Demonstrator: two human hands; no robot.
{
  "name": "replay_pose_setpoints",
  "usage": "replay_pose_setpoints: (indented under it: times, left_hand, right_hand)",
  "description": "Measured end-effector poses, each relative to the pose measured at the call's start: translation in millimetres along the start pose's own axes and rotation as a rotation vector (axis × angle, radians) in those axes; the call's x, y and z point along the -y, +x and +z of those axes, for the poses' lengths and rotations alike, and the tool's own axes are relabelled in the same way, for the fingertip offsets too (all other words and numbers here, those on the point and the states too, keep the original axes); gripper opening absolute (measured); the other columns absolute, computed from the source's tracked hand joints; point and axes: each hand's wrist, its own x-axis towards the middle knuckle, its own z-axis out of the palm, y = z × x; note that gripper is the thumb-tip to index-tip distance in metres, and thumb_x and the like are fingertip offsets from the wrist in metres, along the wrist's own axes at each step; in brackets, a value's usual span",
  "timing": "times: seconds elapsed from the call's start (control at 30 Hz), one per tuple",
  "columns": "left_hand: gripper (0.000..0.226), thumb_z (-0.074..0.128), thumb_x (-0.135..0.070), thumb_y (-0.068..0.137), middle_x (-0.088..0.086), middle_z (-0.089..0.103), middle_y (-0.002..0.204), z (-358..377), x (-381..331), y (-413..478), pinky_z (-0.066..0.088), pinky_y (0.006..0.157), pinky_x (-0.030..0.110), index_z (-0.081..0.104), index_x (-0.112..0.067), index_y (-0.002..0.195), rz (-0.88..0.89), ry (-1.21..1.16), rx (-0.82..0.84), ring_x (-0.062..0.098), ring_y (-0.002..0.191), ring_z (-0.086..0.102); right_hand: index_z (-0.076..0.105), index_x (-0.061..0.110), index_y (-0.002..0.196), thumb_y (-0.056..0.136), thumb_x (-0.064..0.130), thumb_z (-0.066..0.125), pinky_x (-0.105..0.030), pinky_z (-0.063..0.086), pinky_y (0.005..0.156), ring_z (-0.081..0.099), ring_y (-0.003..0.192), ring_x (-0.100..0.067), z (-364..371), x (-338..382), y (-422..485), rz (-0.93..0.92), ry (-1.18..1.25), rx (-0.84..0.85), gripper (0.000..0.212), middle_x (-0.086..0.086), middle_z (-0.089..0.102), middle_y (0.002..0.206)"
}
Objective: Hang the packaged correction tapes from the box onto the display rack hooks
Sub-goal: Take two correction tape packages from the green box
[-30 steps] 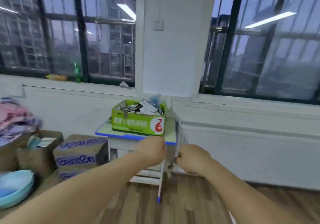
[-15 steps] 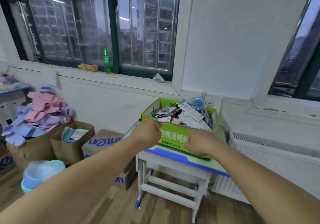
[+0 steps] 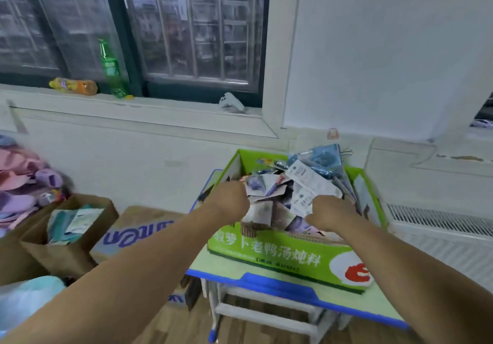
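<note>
We have come right up to the desk (image 3: 269, 283). A second ago it stood well off across the floor; now its blue near edge runs under our forearms. The green box (image 3: 266, 253) sits on the desk toward its far edge and fills the middle of the view. Its open top is heaped with mixed packets (image 3: 304, 183).

Both hands have moved with us. Half a second ago they were at the box's near wall. Now the left hand (image 3: 230, 201) is over the left side of the heap and the right hand (image 3: 332, 214) is over the near right part. We judge the reach into the box has only just begun, and no packet has been lifted clear.

The display rack and its hooks are nowhere in view. The right end of the desk is covered by our right forearm. The packets are blurred and overlapping, so we cannot tell which are correction tapes. They are presumably somewhere in this heap.

Both hands show us their backs, with the fingers curled away from us. A white card lies just beside the right thumb. We cannot tell whether either hand is pinching a packet or only resting on the pile.
</note>
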Motion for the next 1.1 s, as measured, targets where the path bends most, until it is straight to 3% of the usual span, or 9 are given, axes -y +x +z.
replay_pose_setpoints:
  times: [0.17, 0.3, 0.43, 0.5, 0.57, 0.63, 0.77, 0.93, 1.1]
  left_hand:
    - [0.032, 0.049, -0.017, 0.092, 0.008, 0.056, 0.130, 30.1, 11.1, 85.0, 0.042, 0.093, 0.032, 0.056, -0.012, 0.123, 0.160, 0.118, 0.163, 0.026, 0.120, 0.053]
    - [0.044, 0.052, -0.018, 0.087, 0.009, 0.049, 0.135, 61.0, 15.3, 127.0, 0.044, 0.096, 0.040, 0.045, -0.016, 0.130, 0.148, 0.205, 0.200, 0.029, 0.123, 0.049]
    - [0.087, 0.065, -0.017, 0.080, 0.015, 0.024, 0.149, 76.3, 18.6, 152.8, 0.038, 0.106, 0.045, 0.010, -0.013, 0.147, 0.084, 0.236, 0.301, 0.036, 0.134, 0.032]
    - [0.117, 0.075, -0.017, 0.070, 0.016, 0.000, 0.156, 74.1, 17.5, 163.9, 0.034, 0.109, 0.045, -0.011, -0.022, 0.149, 0.107, 0.281, 0.387, 0.040, 0.138, 0.024]
    - [0.133, 0.083, -0.018, 0.065, 0.015, -0.005, 0.156, 64.8, 15.1, 175.6, 0.037, 0.108, 0.043, -0.019, -0.033, 0.148, 0.164, 0.307, 0.492, 0.037, 0.139, 0.026]
    - [0.136, 0.088, -0.028, 0.059, 0.016, 0.012, 0.152, 56.5, 13.3, 184.9, 0.040, 0.105, 0.042, -0.014, -0.034, 0.149, 0.211, 0.326, 0.548, 0.032, 0.135, 0.034]
    - [0.123, 0.081, -0.063, 0.046, -0.001, 0.050, 0.132, 49.6, 7.5, 189.6, 0.036, 0.102, 0.022, 0.025, -0.019, 0.146, 0.187, 0.177, 0.569, 0.016, 0.119, 0.048]
    - [0.113, 0.074, -0.068, 0.061, 0.009, 0.036, 0.145, 50.2, -3.8, 181.0, 0.035, 0.107, 0.033, 0.022, -0.018, 0.147, 0.127, 0.175, 0.430, 0.026, 0.132, 0.037]
    - [0.102, 0.084, -0.052, 0.059, 0.000, 0.048, 0.126, 45.6, 3.3, 173.6, 0.041, 0.089, 0.028, 0.028, -0.013, 0.135, 0.059, -0.043, 0.443, 0.017, 0.108, 0.047]
  right_hand:
    - [0.056, 0.022, 0.093, 0.073, 0.052, 0.060, -0.042, 0.047, 0.087, 0.060, 0.094, -0.026, 27.6, -3.6, 39.2, 0.177, -0.021, 0.158, 0.036, 0.000, 0.058, 0.093]
    - [0.056, 0.015, 0.107, 0.092, 0.018, 0.049, -0.039, 0.048, 0.090, 0.060, 0.104, -0.026, 27.4, -12.0, 43.6, 0.187, -0.043, 0.123, 0.017, -0.005, 0.062, 0.112]
    - [0.057, 0.011, 0.085, 0.093, 0.022, 0.055, -0.025, 0.043, 0.067, 0.060, 0.084, -0.025, -12.4, -38.7, 51.1, 0.242, 0.404, -0.006, 0.014, -0.008, 0.060, 0.089]
    - [0.056, 0.016, 0.069, 0.089, 0.023, 0.063, -0.017, 0.037, 0.048, 0.049, 0.059, -0.015, -31.1, -44.8, 46.2, 0.251, 0.663, -0.111, 0.022, -0.002, 0.053, 0.067]
    - [0.058, 0.016, 0.072, 0.091, 0.023, 0.061, -0.018, 0.033, 0.045, 0.043, 0.055, -0.011, -39.5, -48.6, 44.3, 0.245, 0.751, -0.152, 0.021, -0.001, 0.051, 0.064]
    - [0.060, 0.014, 0.083, 0.094, 0.022, 0.057, -0.017, 0.034, 0.047, 0.045, 0.059, -0.009, -40.4, -52.0, 48.3, 0.235, 0.774, -0.134, 0.014, 0.000, 0.053, 0.069]
    - [0.064, 0.005, 0.096, 0.095, 0.016, 0.054, -0.021, 0.038, 0.054, 0.050, 0.073, -0.017, -32.6, -61.6, 60.3, 0.203, 0.861, -0.091, 0.015, -0.012, 0.058, 0.085]
    - [0.064, 0.005, 0.110, 0.095, 0.020, 0.055, -0.029, 0.048, 0.071, 0.064, 0.090, -0.030, -26.6, -71.8, 71.9, 0.165, 0.874, -0.067, 0.023, -0.019, 0.068, 0.103]
    - [0.063, 0.009, 0.118, 0.094, 0.024, 0.057, -0.035, 0.051, 0.084, 0.065, 0.097, -0.028, -25.2, -76.3, 77.5, 0.148, 0.906, -0.063, 0.029, -0.012, 0.068, 0.107]
